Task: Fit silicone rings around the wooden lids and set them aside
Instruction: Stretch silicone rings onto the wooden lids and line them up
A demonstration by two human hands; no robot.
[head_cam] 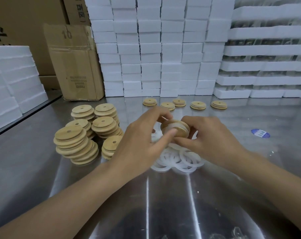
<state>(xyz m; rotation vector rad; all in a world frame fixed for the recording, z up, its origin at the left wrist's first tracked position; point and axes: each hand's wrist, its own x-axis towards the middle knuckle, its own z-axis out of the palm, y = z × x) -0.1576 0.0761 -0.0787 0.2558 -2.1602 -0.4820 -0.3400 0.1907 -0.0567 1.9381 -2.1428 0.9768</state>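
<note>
Both my hands hold one round wooden lid (178,126) tilted on edge above the table, with a translucent white silicone ring (184,128) around its narrower part. My left hand (142,140) grips the lid from the left, thumb pressed on its face. My right hand (210,138) pinches its right and lower rim. Below my hands lies a heap of loose white silicone rings (182,160). Stacks of bare wooden lids (84,133) with centre holes stand to the left. Several lids (185,104) lie in a row farther back.
The work surface is a shiny steel table (163,204). White foam boxes (155,49) are stacked along the back and at the left (13,80). A cardboard carton (73,62) stands at the back left. A blue sticker (260,133) is on the table at right.
</note>
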